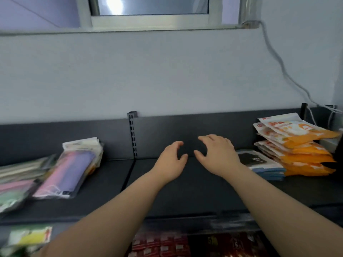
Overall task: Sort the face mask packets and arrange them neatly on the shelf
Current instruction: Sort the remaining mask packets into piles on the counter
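Face mask packets [300, 145] in orange form one stack on the shelf [185, 197], far right of the slotted post [132, 134]. One blue-edged stack [263, 165] sits just beside it, and one pastel heap [72, 169] lies left of the post. The left hand [171, 160] and right hand [217, 153] hover just right of the post, fingers loosely curled, holding nothing.
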